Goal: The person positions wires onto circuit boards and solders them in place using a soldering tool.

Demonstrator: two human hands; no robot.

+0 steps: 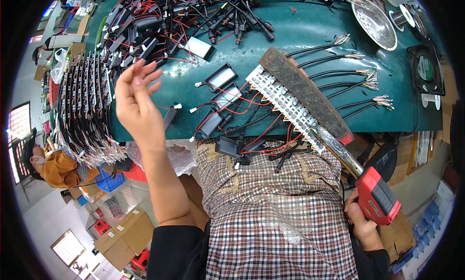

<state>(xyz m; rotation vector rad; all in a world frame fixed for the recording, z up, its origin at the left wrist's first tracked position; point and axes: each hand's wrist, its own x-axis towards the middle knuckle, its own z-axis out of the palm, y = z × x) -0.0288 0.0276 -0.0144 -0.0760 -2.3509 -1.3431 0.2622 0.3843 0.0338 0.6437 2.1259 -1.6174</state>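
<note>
Soldering iron, gripped in the right hand, reaches over a white connector strip at the worktop's edge, left hand empty, loosely spread; a slip could scorch nearby red wires.

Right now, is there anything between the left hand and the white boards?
Yes: wired black cases lie on the table between the left hand and the white boards. Above them, nothing visible blocks.

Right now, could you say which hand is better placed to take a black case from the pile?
Probably the left hand: near the pile and seemingly empty, while the right hand holds the red soldering iron.
</note>
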